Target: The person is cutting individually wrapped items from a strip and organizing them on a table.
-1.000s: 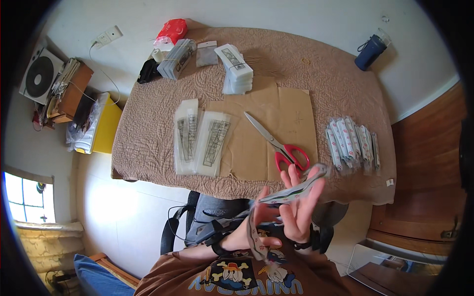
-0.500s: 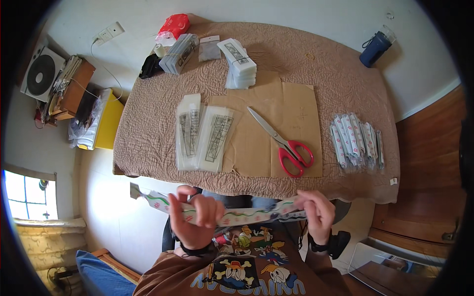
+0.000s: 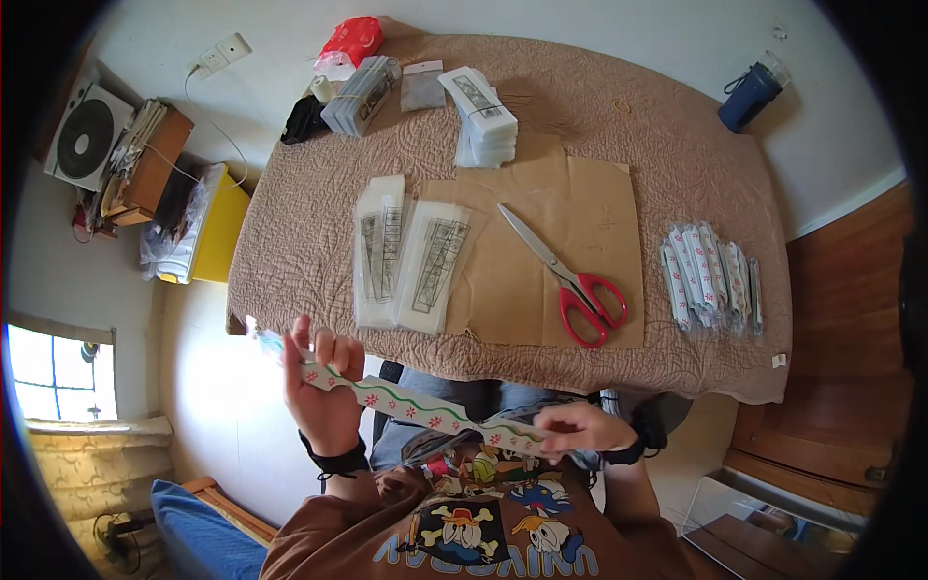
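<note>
A long white strip (image 3: 416, 408) with red flowers and a green wavy line stretches between my hands, in front of the table's near edge. My left hand (image 3: 327, 401) is closed round its left part, fingers curled over it. Beyond that hand, the strip's end is shiny and blurred. My right hand (image 3: 586, 428) pinches the lower right end. Nearest on the table lie printed clear sleeves (image 3: 435, 266) and red-handled scissors (image 3: 568, 285), the scissors resting on a flat cardboard sheet (image 3: 527, 309).
At the table's right lies a pile of flower-patterned packs (image 3: 706, 275) in clear wrap. Along the back are a banded sleeve stack (image 3: 483, 126), another banded bundle (image 3: 362, 97), a red bag (image 3: 353, 41) and a blue bottle (image 3: 750, 97). A yellow bin (image 3: 218, 232) stands left.
My left hand has moved left and up, the right hand slightly left and down. The strip between them now slants down to the right and shows more of its length.
</note>
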The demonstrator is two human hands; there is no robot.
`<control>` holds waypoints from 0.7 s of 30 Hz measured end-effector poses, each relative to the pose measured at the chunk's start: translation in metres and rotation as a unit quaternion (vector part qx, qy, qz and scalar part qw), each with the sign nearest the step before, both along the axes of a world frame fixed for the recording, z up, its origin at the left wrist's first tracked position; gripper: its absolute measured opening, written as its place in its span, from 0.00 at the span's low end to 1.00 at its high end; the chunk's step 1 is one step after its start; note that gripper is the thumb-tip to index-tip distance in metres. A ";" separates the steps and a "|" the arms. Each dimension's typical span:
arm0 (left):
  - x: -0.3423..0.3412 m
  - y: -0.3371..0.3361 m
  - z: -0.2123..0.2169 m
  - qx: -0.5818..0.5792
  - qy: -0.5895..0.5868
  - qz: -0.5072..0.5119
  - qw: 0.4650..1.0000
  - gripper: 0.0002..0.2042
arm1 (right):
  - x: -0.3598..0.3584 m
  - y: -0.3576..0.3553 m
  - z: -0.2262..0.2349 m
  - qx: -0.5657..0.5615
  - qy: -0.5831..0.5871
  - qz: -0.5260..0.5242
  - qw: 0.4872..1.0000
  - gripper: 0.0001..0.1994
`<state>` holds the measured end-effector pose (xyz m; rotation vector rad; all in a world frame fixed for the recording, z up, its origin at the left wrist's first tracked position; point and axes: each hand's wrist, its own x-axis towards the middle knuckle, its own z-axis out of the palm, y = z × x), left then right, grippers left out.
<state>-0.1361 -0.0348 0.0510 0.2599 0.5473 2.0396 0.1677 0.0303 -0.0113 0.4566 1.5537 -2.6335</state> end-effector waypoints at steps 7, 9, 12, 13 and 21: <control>0.010 0.005 -0.041 -0.025 -0.190 -0.022 0.981 0.18 | 0.080 0.012 0.064 0.141 -0.095 -0.113 0.979 0.05; 0.024 0.007 -0.045 -0.007 -0.154 -0.061 0.986 0.19 | 0.086 0.011 0.070 0.211 -0.041 -0.143 0.966 0.04; 0.064 0.010 -0.042 0.029 -0.070 -0.130 0.989 0.21 | 0.061 0.011 0.061 0.164 0.358 -0.227 0.891 0.06; 0.081 0.013 -0.034 0.025 -0.066 -0.151 0.986 0.23 | 0.049 0.000 0.061 0.138 0.276 -0.267 0.913 0.06; 0.121 0.005 -0.044 -0.195 0.230 -0.206 0.931 0.26 | -0.043 -0.033 0.012 0.027 -0.092 -0.309 0.946 0.09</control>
